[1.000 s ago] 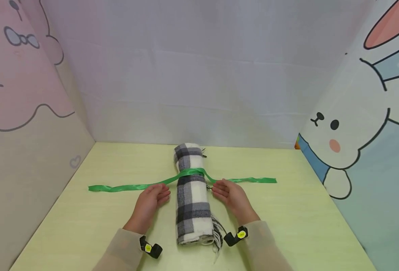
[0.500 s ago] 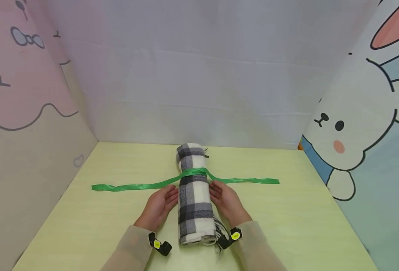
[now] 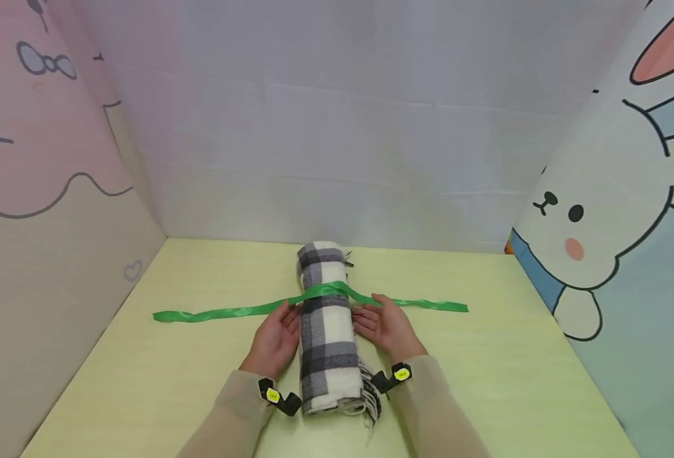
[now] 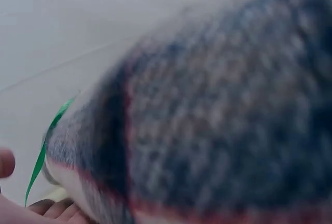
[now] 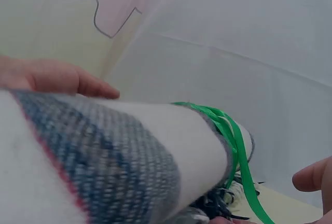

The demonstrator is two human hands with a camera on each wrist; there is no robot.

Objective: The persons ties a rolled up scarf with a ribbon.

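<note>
A rolled plaid scarf (image 3: 337,327) in black, grey and white lies lengthwise in the middle of the table. Green ribbon (image 3: 222,312) wraps round its upper part, with one loose tail stretching left and the other right. My left hand (image 3: 274,343) is at the roll's left side, palm turned inward and fingers reaching along its lower edge. On the opposite side, my right hand (image 3: 392,329) has its fingers extended to the roll, thumb raised in front of the right tail. Fingertips of both hands are partly hidden by the scarf. In the right wrist view, the ribbon (image 5: 241,164) circles the roll.
Fringe (image 3: 372,401) spills from the scarf's near right end. The pale yellow table (image 3: 503,375) meets a white cloth wall (image 3: 337,127) behind, with cartoon-printed side walls at left and right. Each forearm wears a small black wrist camera (image 3: 280,397).
Both hands have come inward from beside the scarf to its two sides. Lately they have risen slightly, and the right thumb has lifted away from the fingers. Scarf and ribbon lie much the same.
</note>
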